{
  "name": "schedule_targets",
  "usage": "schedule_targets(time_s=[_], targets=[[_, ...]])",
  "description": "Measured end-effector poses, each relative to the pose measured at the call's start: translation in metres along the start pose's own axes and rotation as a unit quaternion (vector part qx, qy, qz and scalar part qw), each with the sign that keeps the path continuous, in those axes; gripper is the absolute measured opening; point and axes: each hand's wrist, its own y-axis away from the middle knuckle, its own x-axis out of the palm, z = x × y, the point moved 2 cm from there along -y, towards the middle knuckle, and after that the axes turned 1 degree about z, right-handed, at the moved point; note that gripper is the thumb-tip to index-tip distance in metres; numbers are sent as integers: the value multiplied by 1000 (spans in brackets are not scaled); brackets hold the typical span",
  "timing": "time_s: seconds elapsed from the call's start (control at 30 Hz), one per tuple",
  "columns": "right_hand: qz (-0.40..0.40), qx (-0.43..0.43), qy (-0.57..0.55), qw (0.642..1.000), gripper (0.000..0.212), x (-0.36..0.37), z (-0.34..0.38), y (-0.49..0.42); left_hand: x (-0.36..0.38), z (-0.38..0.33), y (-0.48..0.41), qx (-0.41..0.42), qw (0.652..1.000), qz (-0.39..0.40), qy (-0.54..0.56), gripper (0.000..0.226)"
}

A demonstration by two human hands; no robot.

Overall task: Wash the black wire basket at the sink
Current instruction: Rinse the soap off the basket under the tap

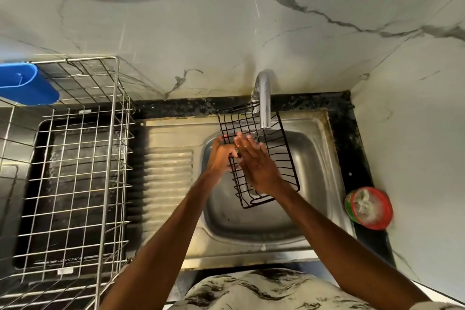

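Note:
The black wire basket [276, 148] hangs tilted over the steel sink bowl [309, 158], its far end under the chrome tap [264, 106]. My left hand [222, 156] grips the basket's left rim, fingers curled round the wire. My right hand [254, 163] lies flat with straight fingers across the inside of the basket, covering part of its wires. I cannot tell whether water runs from the tap.
A large silver wire dish rack [75, 158] stands on the left with a blue plastic holder [27, 85] clipped to its far corner. The ribbed drainboard [168, 178] lies between rack and bowl. A red-rimmed round tub [370, 207] sits on the dark counter at right.

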Motion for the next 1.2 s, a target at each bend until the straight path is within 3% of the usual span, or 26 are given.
schedule_targets(time_s=[0.07,0.17,0.2,0.27,0.37,0.5,0.63,0.8,0.87,0.93,1.03,1.13,1.2], targets=[[-23,77,-6,997,60,-5,-13,-1,-3,3,-8,1,1000,-26,0,62],[-42,144,-20,989,61,-8,-11,-5,5,3,-10,22,997,-74,13,13],[-42,147,-26,988,62,-7,-6,-6,9,0,-9,21,996,-84,31,18],[-30,86,-48,995,62,-2,7,-4,17,-1,-7,16,994,-86,68,28],[2,-47,-46,998,61,3,13,8,20,-2,-10,9,993,-67,93,24],[-16,19,34,999,62,-7,-15,12,19,-8,-11,54,994,-74,61,23],[-44,120,-15,992,63,-6,-24,6,24,-17,-11,84,992,-92,15,19],[0,26,0,1000,65,-3,-18,4,14,-4,-17,45,993,-108,14,38],[14,28,19,999,63,-8,-32,1,6,7,-22,21,994,-102,33,46],[13,49,25,998,64,-15,-46,-5,6,6,-11,-5,995,-75,70,41],[8,64,27,998,65,-22,-50,-15,17,0,10,-22,991,-44,121,15],[-7,32,-56,998,62,-26,-29,-21,23,0,16,-18,986,-41,161,15],[-3,8,-176,984,58,-30,-18,-21,16,3,11,-4,984,-51,170,28]])
